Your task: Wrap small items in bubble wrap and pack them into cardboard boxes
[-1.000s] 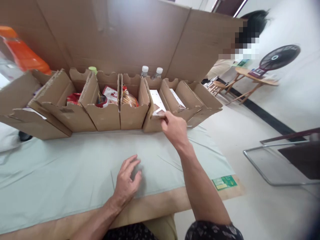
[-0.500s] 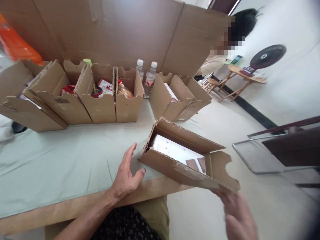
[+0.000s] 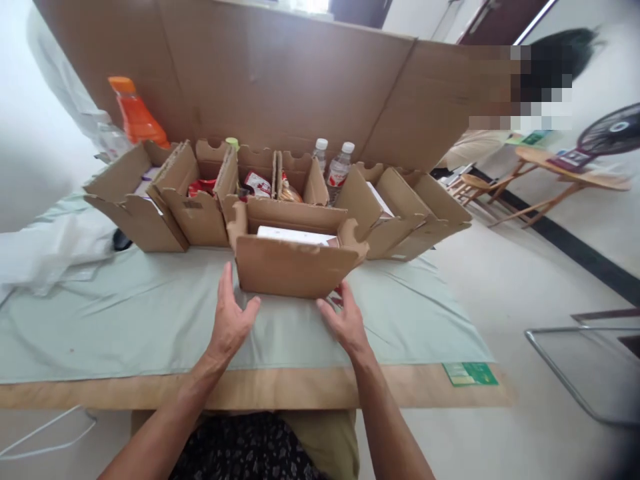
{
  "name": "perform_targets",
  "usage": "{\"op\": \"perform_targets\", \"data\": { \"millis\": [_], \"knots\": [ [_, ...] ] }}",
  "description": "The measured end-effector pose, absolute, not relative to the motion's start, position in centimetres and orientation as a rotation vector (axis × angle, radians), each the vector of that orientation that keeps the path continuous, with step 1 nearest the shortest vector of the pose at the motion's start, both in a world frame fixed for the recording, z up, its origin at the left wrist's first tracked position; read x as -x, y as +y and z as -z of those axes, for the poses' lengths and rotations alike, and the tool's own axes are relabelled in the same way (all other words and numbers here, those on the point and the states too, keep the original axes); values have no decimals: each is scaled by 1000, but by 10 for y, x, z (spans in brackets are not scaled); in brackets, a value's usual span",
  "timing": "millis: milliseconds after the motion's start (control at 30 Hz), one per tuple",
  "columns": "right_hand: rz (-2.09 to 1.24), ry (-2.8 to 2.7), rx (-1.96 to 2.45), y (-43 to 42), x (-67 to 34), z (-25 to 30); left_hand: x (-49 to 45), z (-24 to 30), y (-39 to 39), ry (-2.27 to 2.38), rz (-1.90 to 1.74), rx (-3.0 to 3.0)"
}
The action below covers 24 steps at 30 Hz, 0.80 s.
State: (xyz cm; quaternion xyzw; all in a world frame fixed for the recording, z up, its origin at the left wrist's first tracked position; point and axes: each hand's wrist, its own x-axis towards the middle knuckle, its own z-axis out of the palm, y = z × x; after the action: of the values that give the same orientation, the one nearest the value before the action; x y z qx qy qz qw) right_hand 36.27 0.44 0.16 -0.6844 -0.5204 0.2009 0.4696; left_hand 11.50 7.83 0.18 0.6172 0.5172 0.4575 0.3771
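In front of me is an open-topped cardboard box [image 3: 287,267] with a white carton [image 3: 295,233] inside, its long side facing me. My left hand [image 3: 233,327] is open, thumb apart from the fingers, close to the box's lower left corner. Whether it touches the box I cannot tell. At the lower right corner my right hand [image 3: 346,327] has hold of the box, thumb in front and fingers along its right side. A small red patch shows by those fingertips; its kind is unclear.
Behind stands a row of cardboard boxes [image 3: 205,223] with packets inside, before a tall cardboard panel [image 3: 300,87]. Water bottles [image 3: 340,170] and an orange bottle [image 3: 137,117] are there too. Clear plastic wrap [image 3: 55,257] lies left; a green packet [image 3: 470,375] lies at the table's front edge.
The cardboard box has moved left from over the table's right edge to the middle and turned its long side toward me. My right hand came in with it; my view swung rightward-tilted to more level.
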Motion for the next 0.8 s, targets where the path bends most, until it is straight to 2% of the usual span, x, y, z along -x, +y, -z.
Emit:
{"op": "perform_targets", "data": {
  "millis": [133, 233, 333, 433, 500, 600, 700, 800],
  "knots": [
    [-315, -1317, 1819, 4, -354, 38, -109, 25, 84, 1329, -1029, -1615],
    [-236, -1264, 1813, -10, -355, 37, -111, 36, 82, 1345, -1082, -1652],
    [-81, -1170, 1757, -17, -358, -4, -114, 36, 80, 1337, -1122, -1622],
    [171, -1209, 1544, -8, -359, -77, -115, 33, 79, 1350, -1117, -1599],
    [207, -1502, 1388, 14, -355, -128, -116, 31, 79, 1347, -1102, -1614],
    [34, -2005, 1329, 65, -338, -181, -118, 30, 80, 1359, -1093, -1642],
    [-179, -2466, 1223, 113, -316, -196, -120, 34, 82, 1395, -1118, -1698],
    [-212, -2733, 1142, 136, -300, -186, -120, 38, 83, 1392, -1124, -1788]
  ]
}}
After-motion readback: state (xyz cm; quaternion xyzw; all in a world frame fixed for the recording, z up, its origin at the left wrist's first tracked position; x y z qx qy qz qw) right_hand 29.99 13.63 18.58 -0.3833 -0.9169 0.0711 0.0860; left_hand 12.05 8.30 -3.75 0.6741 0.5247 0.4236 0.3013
